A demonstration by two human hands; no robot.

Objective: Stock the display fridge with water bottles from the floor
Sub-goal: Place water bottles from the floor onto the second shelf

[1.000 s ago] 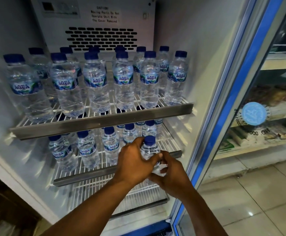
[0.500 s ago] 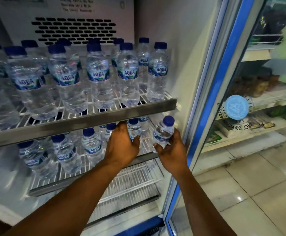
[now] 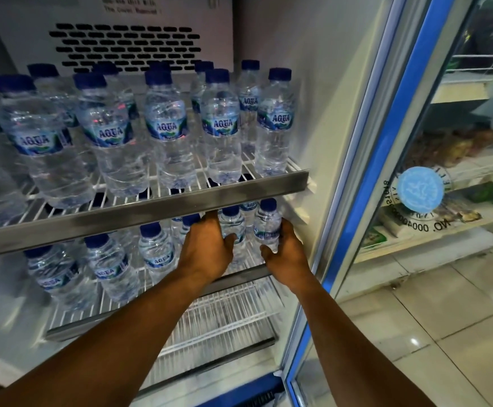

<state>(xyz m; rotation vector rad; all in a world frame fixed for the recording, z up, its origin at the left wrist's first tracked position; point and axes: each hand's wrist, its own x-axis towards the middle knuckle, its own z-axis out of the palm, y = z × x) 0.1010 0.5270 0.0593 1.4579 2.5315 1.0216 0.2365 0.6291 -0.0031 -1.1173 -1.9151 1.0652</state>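
Left hand [image 3: 207, 245] is seen from the back, thumb laid against a neighbouring bottle [image 3: 233, 227] — fingers are hidden, so its grip cannot be told. Right hand [image 3: 286, 248] is wrapped round the end bottle [image 3: 267, 226], held upright at the right end of the lower shelf [image 3: 245, 276] — just beside the fridge wall [image 3: 312, 113].

The upper wire shelf [image 3: 139, 211], fronted by a metal rail, carries large Aqua bottles [image 3: 166, 133] standing upright in rows several deep. On the middle wire shelf [image 3: 107, 318] below it, small Aqua bottles [image 3: 155, 254] stand upright, crowded toward the right side.
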